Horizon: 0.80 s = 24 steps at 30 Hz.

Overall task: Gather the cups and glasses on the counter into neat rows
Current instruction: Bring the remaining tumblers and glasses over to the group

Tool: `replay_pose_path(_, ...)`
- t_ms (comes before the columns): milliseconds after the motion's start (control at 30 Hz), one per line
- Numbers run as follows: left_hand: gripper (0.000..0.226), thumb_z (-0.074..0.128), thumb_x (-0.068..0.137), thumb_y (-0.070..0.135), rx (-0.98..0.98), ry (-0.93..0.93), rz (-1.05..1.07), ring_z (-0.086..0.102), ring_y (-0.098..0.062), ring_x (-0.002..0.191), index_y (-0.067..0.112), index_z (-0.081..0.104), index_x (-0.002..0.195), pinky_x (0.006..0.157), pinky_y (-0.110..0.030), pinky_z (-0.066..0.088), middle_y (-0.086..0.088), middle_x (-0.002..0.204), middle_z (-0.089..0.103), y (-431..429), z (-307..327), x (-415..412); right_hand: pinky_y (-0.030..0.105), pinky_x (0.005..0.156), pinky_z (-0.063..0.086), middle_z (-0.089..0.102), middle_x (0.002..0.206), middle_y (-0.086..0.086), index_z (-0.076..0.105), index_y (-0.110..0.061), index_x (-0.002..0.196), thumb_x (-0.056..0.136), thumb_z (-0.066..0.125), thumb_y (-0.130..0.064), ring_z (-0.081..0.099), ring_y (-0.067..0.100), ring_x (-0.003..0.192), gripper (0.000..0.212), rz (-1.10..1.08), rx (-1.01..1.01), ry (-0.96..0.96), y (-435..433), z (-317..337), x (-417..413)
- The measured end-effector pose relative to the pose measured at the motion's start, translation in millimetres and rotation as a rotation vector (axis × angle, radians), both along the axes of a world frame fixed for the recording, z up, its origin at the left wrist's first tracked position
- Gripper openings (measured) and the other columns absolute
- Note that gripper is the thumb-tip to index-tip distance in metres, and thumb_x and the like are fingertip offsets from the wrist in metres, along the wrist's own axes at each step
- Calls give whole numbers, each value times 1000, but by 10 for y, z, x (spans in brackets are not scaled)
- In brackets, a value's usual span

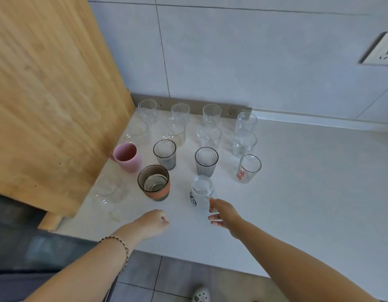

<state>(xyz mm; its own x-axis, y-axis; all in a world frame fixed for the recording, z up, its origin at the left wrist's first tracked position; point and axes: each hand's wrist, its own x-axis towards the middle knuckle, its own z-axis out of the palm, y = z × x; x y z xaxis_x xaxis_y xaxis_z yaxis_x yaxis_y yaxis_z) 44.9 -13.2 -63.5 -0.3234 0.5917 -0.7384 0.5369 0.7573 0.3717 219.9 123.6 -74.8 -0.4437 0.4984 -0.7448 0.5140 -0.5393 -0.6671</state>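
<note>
Several cups and glasses stand in rough rows on the white counter [297, 182]. Clear glasses fill the back rows by the wall. In front of them stand a pink mug [126, 156], two ribbed grey glasses [165, 154] [206, 161] and a clear glass with red print [248, 169]. Nearer me are a brown cup with an orange band [154, 183], a clear glass with a blue print [202, 194] and a low clear glass [109, 189] at the left. My right hand [223, 214] touches the blue-print glass with fingers spread. My left hand [152, 224] hovers over the counter, fingers curled, holding nothing.
A large wooden board [47, 94] leans at the left, close to the pink mug and the low clear glass. A tiled wall with a socket [379, 50] rises behind. The counter's front edge runs below my arms, with floor tiles and a shoe [201, 295] beneath.
</note>
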Motion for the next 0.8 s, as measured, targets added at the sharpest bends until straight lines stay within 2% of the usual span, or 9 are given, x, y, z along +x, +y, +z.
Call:
replay_pose_path(133, 28, 39, 93, 25, -11, -23, -10, 53, -20, 115, 11, 53, 112, 94, -31, 44, -3, 113, 53, -25, -29, -16, 23, 64, 43, 48, 82, -1, 50, -16, 75, 98, 43, -31, 50, 16, 76, 29, 21, 21, 20, -19, -92, -168)
replay_pose_path(267, 27, 40, 94, 24, -3, -32, -37, 52, -17, 107, 11, 53, 112, 87, -25, 41, -4, 120, 53, -11, -71, 24, 25, 69, 42, 51, 87, -3, 53, -19, 78, 100, 39, -32, 50, 16, 80, 29, 62, 70, 13, -84, -174, -200)
replay_pose_path(333, 30, 40, 94, 24, -2, -34, -56, 50, -16, 99, 10, 53, 115, 83, -23, 40, -2, 113, 53, 38, -83, 53, 27, 74, 43, 54, 96, 0, 57, -16, 90, 100, 38, -32, 51, 19, 86, 26, 116, 115, -2, -99, -180, -163)
replay_pose_path(400, 24, 41, 93, 26, -7, -29, -91, 51, -15, 96, 13, 54, 109, 81, -24, 40, 0, 107, 51, 123, -87, 120, 25, 73, 44, 53, 105, 2, 55, -11, 114, 98, 43, -31, 52, 19, 91, 28, 196, 148, -34, -91, -178, -77)
replay_pose_path(467, 14, 41, 92, 27, -3, -22, -143, 51, -16, 97, 19, 50, 99, 82, -26, 42, 1, 105, 51, 249, -101, 235, 20, 66, 44, 54, 107, 5, 48, -11, 127, 95, 52, -28, 53, 18, 88, 37, 266, 164, -85, -30, -180, 76)
replay_pose_path(567, 9, 40, 92, 27, 16, -34, -249, 48, -16, 91, 21, 47, 93, 77, -24, 38, 2, 100, 49, 530, -81, 498, 15, 57, 41, 59, 108, 9, 47, -10, 129, 90, 59, -22, 55, 10, 71, 42, 342, 219, -185, 163, -176, 469)
replay_pose_path(667, 9, 40, 92, 24, 45, -34, -373, 49, -15, 93, 20, 48, 93, 76, -22, 38, 2, 103, 50, 914, -17, 860, 13, 52, 37, 57, 89, 1, 51, -8, 126, 89, 60, -20, 51, 4, 62, 40, 297, 265, -281, 448, -102, 1036)
replay_pose_path(733, 10, 41, 92, 24, 74, -20, -430, 49, -15, 93, 20, 50, 96, 71, -21, 39, 0, 106, 51, 1219, 58, 1146, 12, 50, 36, 56, 87, 1, 54, -8, 124, 88, 60, -23, 51, 4, 60, 39, 257, 299, -348, 687, -8, 1471)
replay_pose_path(800, 13, 42, 93, 24, 96, -9, -482, 48, -16, 92, 20, 52, 98, 75, -22, 38, -5, 114, 57, 1552, 133, 1462, 14, 51, 36, 58, 88, 4, 56, -9, 121, 88, 60, -26, 53, 6, 63, 38, 208, 319, -404, 950, 87, 1940)
